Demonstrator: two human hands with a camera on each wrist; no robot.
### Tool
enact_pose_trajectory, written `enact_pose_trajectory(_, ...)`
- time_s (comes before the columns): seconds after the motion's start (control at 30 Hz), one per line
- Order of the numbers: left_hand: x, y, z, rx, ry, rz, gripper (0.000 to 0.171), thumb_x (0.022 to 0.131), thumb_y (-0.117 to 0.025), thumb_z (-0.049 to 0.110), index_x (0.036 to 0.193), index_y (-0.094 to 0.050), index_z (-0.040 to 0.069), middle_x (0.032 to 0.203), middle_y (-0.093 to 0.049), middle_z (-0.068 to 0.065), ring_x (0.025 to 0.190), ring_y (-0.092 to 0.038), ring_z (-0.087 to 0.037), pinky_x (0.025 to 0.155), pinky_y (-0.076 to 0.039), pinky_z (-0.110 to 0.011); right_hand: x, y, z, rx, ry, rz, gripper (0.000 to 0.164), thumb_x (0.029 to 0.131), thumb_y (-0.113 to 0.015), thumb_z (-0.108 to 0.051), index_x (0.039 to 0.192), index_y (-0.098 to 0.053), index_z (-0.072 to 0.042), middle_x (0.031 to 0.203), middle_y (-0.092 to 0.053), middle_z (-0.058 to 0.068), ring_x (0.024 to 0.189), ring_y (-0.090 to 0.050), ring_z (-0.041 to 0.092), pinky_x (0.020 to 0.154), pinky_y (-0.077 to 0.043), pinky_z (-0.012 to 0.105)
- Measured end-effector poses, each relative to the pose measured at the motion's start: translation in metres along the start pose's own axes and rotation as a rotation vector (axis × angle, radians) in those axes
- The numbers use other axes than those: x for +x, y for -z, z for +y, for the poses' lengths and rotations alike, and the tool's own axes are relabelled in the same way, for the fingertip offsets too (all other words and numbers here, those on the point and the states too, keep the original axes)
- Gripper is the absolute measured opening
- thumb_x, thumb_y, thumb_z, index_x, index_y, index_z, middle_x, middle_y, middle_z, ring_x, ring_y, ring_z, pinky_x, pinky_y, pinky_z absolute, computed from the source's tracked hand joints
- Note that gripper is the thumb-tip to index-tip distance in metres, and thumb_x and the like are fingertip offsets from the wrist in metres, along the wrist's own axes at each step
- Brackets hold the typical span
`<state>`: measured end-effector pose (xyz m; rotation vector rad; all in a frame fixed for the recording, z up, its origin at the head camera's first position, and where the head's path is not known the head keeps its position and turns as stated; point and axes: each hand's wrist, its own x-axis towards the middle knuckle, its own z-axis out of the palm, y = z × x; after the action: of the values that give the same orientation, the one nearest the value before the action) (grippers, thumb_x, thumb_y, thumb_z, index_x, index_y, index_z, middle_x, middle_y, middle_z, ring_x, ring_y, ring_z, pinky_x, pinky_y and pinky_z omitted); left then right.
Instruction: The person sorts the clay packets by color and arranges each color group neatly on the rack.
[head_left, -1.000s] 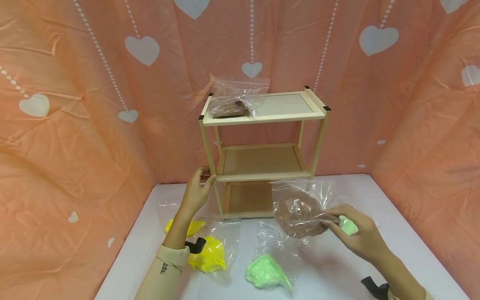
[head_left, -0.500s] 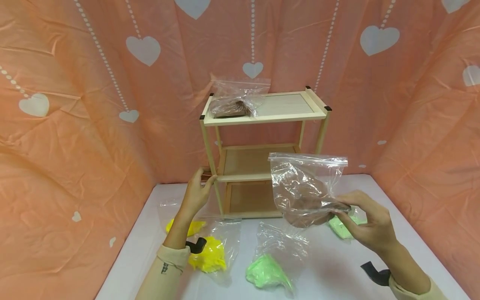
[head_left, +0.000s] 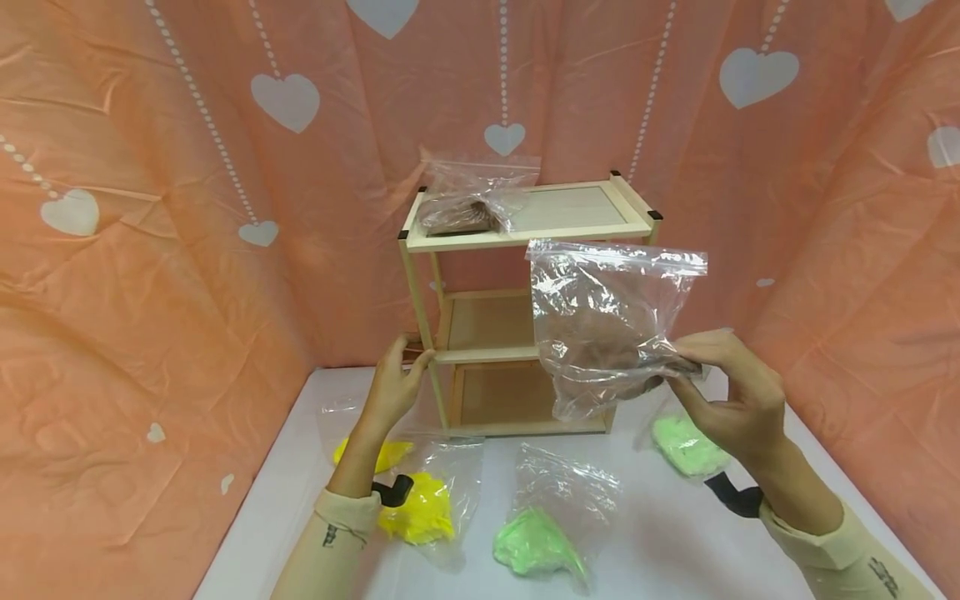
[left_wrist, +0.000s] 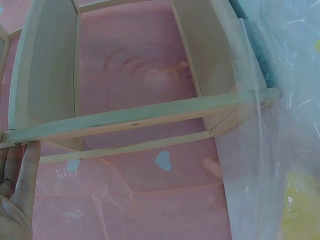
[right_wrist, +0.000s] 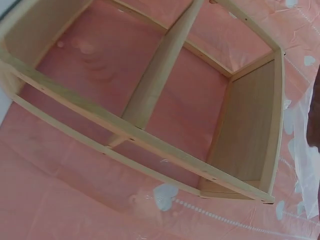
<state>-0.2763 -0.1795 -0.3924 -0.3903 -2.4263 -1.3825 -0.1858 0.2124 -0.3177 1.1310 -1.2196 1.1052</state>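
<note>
My right hand (head_left: 738, 392) pinches the lower right corner of a clear zip bag (head_left: 600, 337) with a brown lump in it. The bag hangs in the air before the right side of a three-tier wooden shelf rack (head_left: 510, 242), its zip edge up. Thumb and fingers of my left hand (head_left: 395, 387) grip the rack's left front post at the middle tier. In the left wrist view, part of that hand (left_wrist: 17, 200) shows against the post (left_wrist: 140, 116). Another bag of brown stuff (head_left: 457, 218) lies on the top tier, at its left.
On the white table (head_left: 675, 550) lie two bags with yellow lumps (head_left: 420, 512) at the left, a bag with a light green lump (head_left: 536, 542) in front, and another light green bag (head_left: 688, 446) at the right. A peach heart-print cloth (head_left: 360, 208) encloses the back and sides.
My right hand has raised the bag of brown stuff from low by the bottom tier to just below the top tier. My left hand has stayed on the post.
</note>
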Motion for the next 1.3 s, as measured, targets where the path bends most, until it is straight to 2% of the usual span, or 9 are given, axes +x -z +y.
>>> enact_pose_trajectory(0.2,-0.001,0.001,0.000,0.002,-0.003,-0.001,0.033,0.110,-0.065,0.023,0.132,-0.061,0.000,0.128,-0.066,-0.022,0.121,-0.065,-0.040,0.100,-0.059,-0.058,0.013,-0.004,0.012,-0.058,-0.091,0.075,0.045,0.095,-0.085,-0.016,0.087,-0.064,0.023,0.084,-0.071,0.023,0.090,-0.069,0.012,0.084,-0.054,0.014)
enact_pose_trajectory(0.43,0.000,0.001,0.001,-0.009,0.000,-0.005,0.033,0.109,-0.065,0.020,0.135,-0.060,-0.001,0.128,-0.067,-0.023,0.120,-0.066,-0.040,0.100,-0.060,-0.056,0.034,-0.011,0.033,-0.087,-0.150,0.094,0.049,0.094,-0.087,-0.019,0.088,-0.064,0.024,0.086,-0.072,0.020,0.085,-0.062,0.009,0.078,-0.049,0.014)
enact_pose_trajectory(0.6,0.000,0.001,0.002,-0.011,0.003,-0.004,0.033,0.109,-0.066,0.018,0.135,-0.060,-0.001,0.127,-0.067,-0.023,0.119,-0.067,-0.040,0.098,-0.060,-0.055,0.048,-0.013,0.051,-0.081,-0.206,0.088,0.035,0.091,-0.086,-0.004,0.090,-0.065,0.024,0.089,-0.073,0.014,0.083,-0.060,0.009,0.077,-0.048,0.017)
enact_pose_trajectory(0.8,0.000,0.001,0.002,0.001,-0.002,-0.009,0.033,0.109,-0.065,0.019,0.135,-0.060,-0.002,0.126,-0.068,-0.023,0.120,-0.067,-0.040,0.100,-0.059,-0.056,0.060,-0.013,0.075,-0.147,-0.252,0.072,0.020,0.086,-0.083,0.009,0.095,-0.069,0.021,0.093,-0.074,0.006,0.084,-0.059,0.008,0.080,-0.047,0.019)
enact_pose_trajectory(1.0,-0.001,0.000,0.000,-0.004,-0.013,-0.013,0.033,0.110,-0.065,0.019,0.134,-0.060,-0.002,0.125,-0.068,-0.022,0.119,-0.067,-0.040,0.100,-0.059,-0.058,0.071,-0.015,0.092,-0.244,-0.277,0.045,0.020,0.081,-0.082,0.018,0.098,-0.074,0.014,0.091,-0.073,0.011,0.085,-0.059,0.007,0.082,-0.048,0.020)
enact_pose_trajectory(1.07,-0.002,0.000,0.000,-0.005,-0.019,-0.014,0.033,0.110,-0.064,0.020,0.134,-0.060,-0.002,0.125,-0.068,-0.022,0.119,-0.067,-0.040,0.099,-0.059,-0.058,0.074,-0.017,0.095,-0.287,-0.292,0.037,0.021,0.081,-0.084,0.016,0.100,-0.075,0.011,0.091,-0.073,0.007,0.087,-0.059,0.005,0.083,-0.048,0.019)
enact_pose_trajectory(1.2,-0.001,0.001,-0.001,-0.011,-0.023,-0.008,0.033,0.110,-0.065,0.021,0.133,-0.061,-0.001,0.124,-0.068,-0.022,0.118,-0.067,-0.040,0.099,-0.059,-0.057,0.081,-0.020,0.104,-0.361,-0.325,0.023,0.019,0.084,-0.085,0.011,0.100,-0.076,0.009,0.091,-0.068,-0.009,0.088,-0.057,0.002,0.081,-0.046,0.018)
enact_pose_trajectory(1.3,-0.001,0.001,-0.001,-0.014,-0.019,-0.001,0.032,0.109,-0.066,0.021,0.132,-0.062,-0.001,0.124,-0.069,-0.022,0.118,-0.068,-0.040,0.098,-0.060,-0.056,0.085,-0.023,0.110,-0.380,-0.351,0.015,0.018,0.086,-0.085,0.009,0.101,-0.076,0.009,0.093,-0.066,-0.012,0.087,-0.055,0.003,0.078,-0.044,0.018)
